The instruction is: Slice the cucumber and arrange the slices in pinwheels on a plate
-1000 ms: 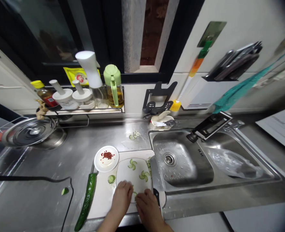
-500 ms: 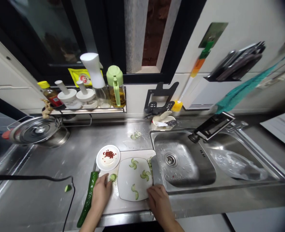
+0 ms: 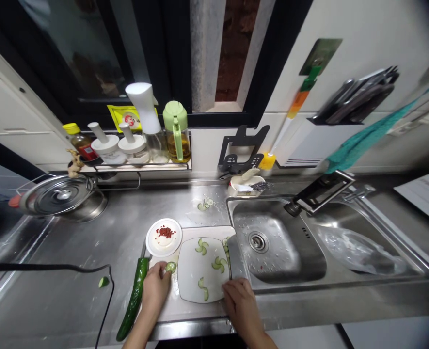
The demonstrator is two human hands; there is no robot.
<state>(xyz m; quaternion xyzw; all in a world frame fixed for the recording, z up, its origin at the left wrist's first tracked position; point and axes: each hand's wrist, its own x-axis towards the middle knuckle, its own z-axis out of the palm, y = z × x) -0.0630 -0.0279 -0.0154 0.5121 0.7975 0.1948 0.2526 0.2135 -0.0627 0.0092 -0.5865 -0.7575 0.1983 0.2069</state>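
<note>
Left hand (image 3: 156,287) at round cucumber slices (image 3: 171,266); glossy squarish plate (image 3: 189,278).

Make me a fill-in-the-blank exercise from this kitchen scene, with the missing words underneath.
The long green vegetable near the left hand is a ____.
The squarish plate bears ____ separate arrangements of slices.
The round dish holds small pieces whose colour is ____.
The hand nearest the sink is the person's ____ one.
Missing words: cucumber; three; red; right.
</note>
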